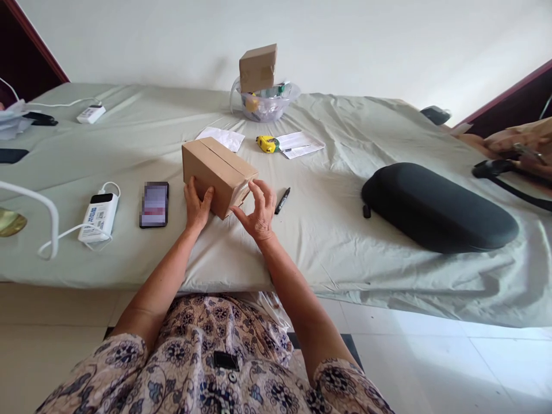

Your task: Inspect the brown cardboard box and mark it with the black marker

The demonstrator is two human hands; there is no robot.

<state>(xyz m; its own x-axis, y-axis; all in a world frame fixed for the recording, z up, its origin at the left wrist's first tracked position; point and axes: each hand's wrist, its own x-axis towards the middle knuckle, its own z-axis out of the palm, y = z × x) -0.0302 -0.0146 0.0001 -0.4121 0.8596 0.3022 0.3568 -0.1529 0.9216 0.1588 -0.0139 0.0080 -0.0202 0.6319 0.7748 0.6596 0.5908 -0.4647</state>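
Observation:
A taped brown cardboard box point(218, 172) lies on the cloth-covered table point(328, 230) in front of me. My left hand point(197, 207) rests against the box's near left side, fingers flat on the cardboard. My right hand point(257, 208) is at the box's near right corner, fingers spread and curled, fingertips touching the taped end. A black marker point(283, 200) lies just right of my right hand.
A phone point(154, 204) and a white power bank point(99, 216) with cable lie to the left. A black oval case point(435, 204) sits right. Further back are a yellow tape measure point(266, 144), papers point(299, 144) and a clear bowl point(265, 106) with a second box point(259, 68) on it.

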